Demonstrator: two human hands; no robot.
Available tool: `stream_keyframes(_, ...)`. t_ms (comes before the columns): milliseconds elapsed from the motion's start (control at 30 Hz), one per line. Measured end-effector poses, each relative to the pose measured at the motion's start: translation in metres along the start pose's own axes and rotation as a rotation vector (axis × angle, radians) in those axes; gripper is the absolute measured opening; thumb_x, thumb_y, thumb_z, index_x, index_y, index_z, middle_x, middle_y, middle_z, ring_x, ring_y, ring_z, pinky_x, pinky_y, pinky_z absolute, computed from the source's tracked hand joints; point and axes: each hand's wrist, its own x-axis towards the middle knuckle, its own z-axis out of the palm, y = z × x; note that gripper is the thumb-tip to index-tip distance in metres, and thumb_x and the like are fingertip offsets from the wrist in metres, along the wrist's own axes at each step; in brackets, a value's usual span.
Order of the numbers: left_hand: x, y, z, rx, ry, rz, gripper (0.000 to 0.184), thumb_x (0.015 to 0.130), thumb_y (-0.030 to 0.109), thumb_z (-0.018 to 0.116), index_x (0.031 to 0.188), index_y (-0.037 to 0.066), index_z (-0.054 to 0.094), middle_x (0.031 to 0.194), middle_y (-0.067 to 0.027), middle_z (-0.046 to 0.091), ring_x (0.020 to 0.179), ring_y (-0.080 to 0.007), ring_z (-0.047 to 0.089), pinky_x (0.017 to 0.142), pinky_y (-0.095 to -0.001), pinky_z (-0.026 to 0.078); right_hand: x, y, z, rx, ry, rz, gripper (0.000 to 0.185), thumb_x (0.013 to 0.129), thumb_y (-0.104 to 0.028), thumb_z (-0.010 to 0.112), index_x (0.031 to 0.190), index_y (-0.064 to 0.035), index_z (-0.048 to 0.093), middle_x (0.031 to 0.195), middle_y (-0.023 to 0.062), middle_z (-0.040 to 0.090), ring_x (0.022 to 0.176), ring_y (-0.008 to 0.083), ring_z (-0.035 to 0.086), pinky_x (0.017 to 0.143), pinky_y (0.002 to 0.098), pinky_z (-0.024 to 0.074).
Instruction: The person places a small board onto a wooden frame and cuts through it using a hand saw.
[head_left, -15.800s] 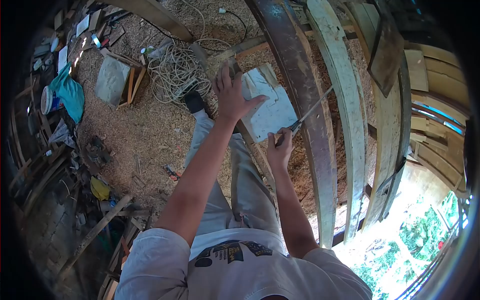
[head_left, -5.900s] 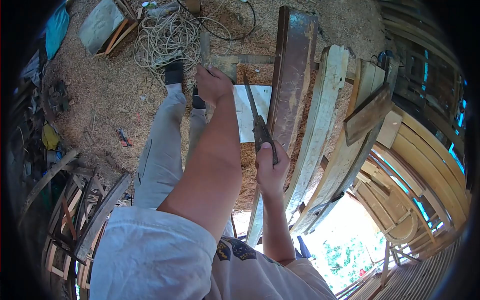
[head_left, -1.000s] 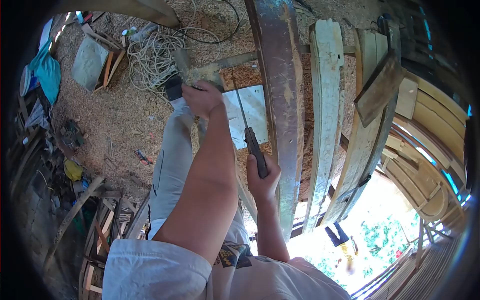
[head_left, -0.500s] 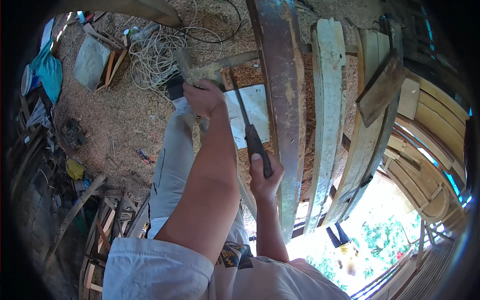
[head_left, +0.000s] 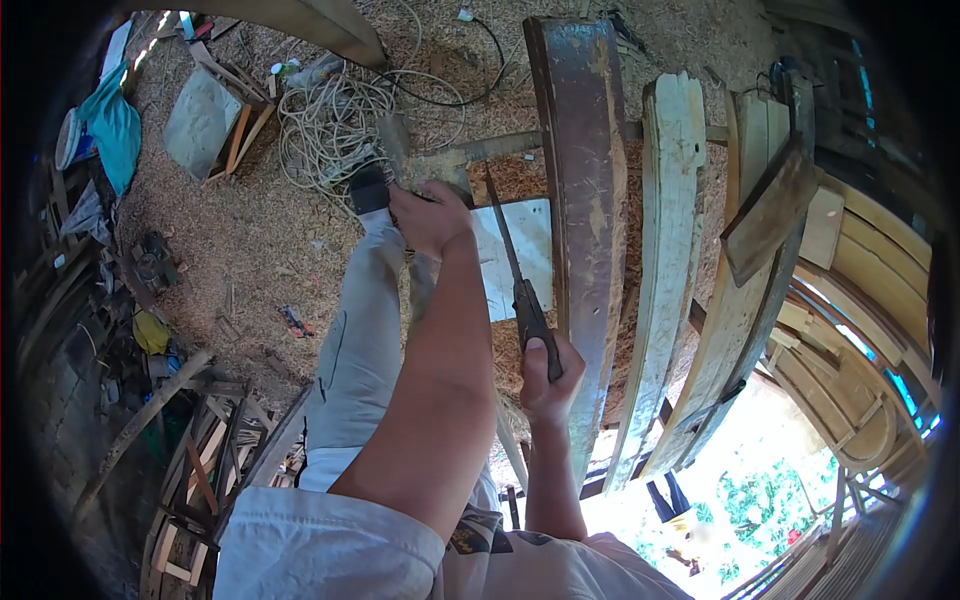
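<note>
My right hand (head_left: 552, 378) is wrapped round the dark handle of a handsaw (head_left: 511, 248). The blade, seen nearly edge-on, points away from me, and its tip is right of my left hand. My left hand (head_left: 432, 218) is low beside my dark shoe (head_left: 370, 188), fingers curled; what they grip, if anything, is hidden by the hand. Just beyond it lies a wooden board (head_left: 490, 147) running sideways. A white panel (head_left: 515, 255) lies below the saw blade.
Long planks, one brown (head_left: 585, 140) and one pale (head_left: 672, 190), lie at my right. Coiled pale cable (head_left: 325, 130) rests on sawdust ground. Scrap wood (head_left: 205, 450) is piled at the left. Another person (head_left: 680, 520) is outside at the lower right.
My view has shifted, so the scene sits lower and further right. The saw stays in my right hand, and my left hand remains beside the shoe.
</note>
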Motion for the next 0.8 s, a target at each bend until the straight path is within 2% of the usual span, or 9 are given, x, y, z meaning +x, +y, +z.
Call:
stream_keyframes(233, 0.001, -0.001, 0.001, 0.022, -0.036, -0.007, 0.058, 0.1, 0.036, 0.05, 0.142, -0.003, 0.052, 0.129, -0.0269, 0.063, 0.111, -0.0472, 0.066, 0.091, -0.056, 0.054, -0.001, 0.004, 0.004, -0.055, 0.001, -0.034, 0.033, 0.099, -0.014, 0.066, 0.073, -0.0044, 0.05, 0.06, 0.0003, 0.041, 0.058, 0.0072, 0.037, 0.051, 0.0315, 0.0294)
stream_keyframes(267, 0.001, -0.001, 0.002, 0.021, -0.036, -0.008, 0.058, 0.1, 0.036, 0.05, 0.142, -0.003, 0.052, 0.129, -0.0269, 0.063, 0.111, -0.0472, 0.066, 0.091, -0.056, 0.054, -0.001, 0.005, 0.002, -0.082, -0.018, -0.044, 0.031, 0.101, -0.016, 0.064, 0.076, -0.0041, 0.053, 0.061, -0.0008, 0.046, 0.058, 0.007, 0.041, 0.051, 0.0302, 0.0327)
stream_keyframes(333, 0.0, -0.002, 0.004, 0.0, 0.041, 0.012, 0.047, 0.1, 0.035, 0.053, 0.135, 0.003, 0.056, 0.121, -0.0248, 0.067, 0.104, -0.0483, 0.067, 0.091, -0.0583, 0.052, 0.0, 0.005, 0.001, -0.109, -0.04, -0.055, 0.03, 0.104, -0.018, 0.062, 0.079, -0.0038, 0.055, 0.063, -0.002, 0.05, 0.057, 0.0068, 0.046, 0.052, 0.0289, 0.036)
stream_keyframes(400, 0.0, -0.003, 0.005, 0.003, 0.046, 0.018, 0.047, 0.1, 0.035, 0.053, 0.135, 0.003, 0.056, 0.121, -0.0247, 0.067, 0.104, -0.0483, 0.067, 0.091, -0.0584, 0.052, 0.001, 0.004, 0.0, -0.136, -0.052, -0.059, 0.03, 0.104, -0.018, 0.062, 0.079, -0.0037, 0.055, 0.063, -0.0015, 0.051, 0.057, 0.0069, 0.046, 0.052, 0.0289, 0.0362)
stream_keyframes(633, 0.0, 0.001, 0.001, 0.013, 0.019, -0.002, 0.044, 0.1, 0.033, 0.053, 0.132, 0.003, 0.056, 0.119, -0.0255, 0.066, 0.103, -0.0488, 0.067, 0.089, -0.059, 0.051, 0.002, -0.004, 0.003, -0.121, -0.054, -0.021, 0.029, 0.103, -0.019, 0.062, 0.079, -0.0038, 0.056, 0.063, -0.0016, 0.051, 0.058, 0.0066, 0.046, 0.052, 0.0286, 0.0359)
stream_keyframes(700, 0.0, 0.001, 0.001, 0.015, 0.029, 0.003, 0.044, 0.1, 0.033, 0.052, 0.131, 0.002, 0.056, 0.119, -0.0256, 0.066, 0.103, -0.0488, 0.067, 0.089, -0.0589, 0.051, 0.003, -0.006, 0.005, -0.067, -0.021, -0.005, 0.027, 0.099, -0.012, 0.066, 0.076, -0.0035, 0.055, 0.06, 0.0009, 0.045, 0.056, 0.0067, 0.04, 0.051, 0.0305, 0.0305)
stream_keyframes(800, 0.001, -0.002, 0.005, 0.003, 0.045, 0.019, 0.044, 0.1, 0.033, 0.052, 0.131, 0.001, 0.055, 0.119, -0.0259, 0.066, 0.104, -0.0488, 0.066, 0.09, -0.0586, 0.051, 0.003, -0.006, 0.005, -0.067, -0.022, 0.014, 0.029, 0.099, -0.012, 0.066, 0.075, -0.0039, 0.053, 0.059, 0.0005, 0.044, 0.056, 0.0068, 0.039, 0.051, 0.0311, 0.0295)
